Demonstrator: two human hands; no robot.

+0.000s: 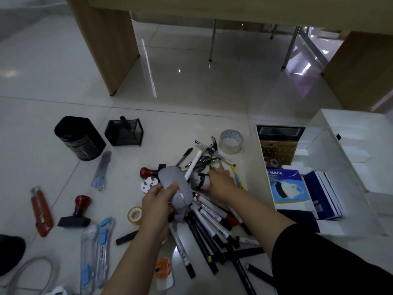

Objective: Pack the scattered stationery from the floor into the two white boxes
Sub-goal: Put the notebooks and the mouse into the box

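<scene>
My left hand (156, 204) grips a grey computer mouse (173, 184) above a heap of markers and pens (214, 220) on the floor. My right hand (221, 183) reaches down into the heap and touches a white object with black bands (198, 179); its fingertips are hidden, so I cannot tell if they hold it. To the right stands a white box (251, 167) holding a calculator (278, 145), a face mask pack (287, 186) and blue notebooks (323, 192). A second white box (350, 150) sits beside it.
Scattered on the tiles: two black pen holders (78, 138) (124, 132), clear tape roll (230, 141), small tape (135, 215), red stamps (79, 207) (148, 172), red cutter (41, 211), packaged blue cutters (97, 252), white plug (148, 185). Wooden desk legs (110, 43) stand behind.
</scene>
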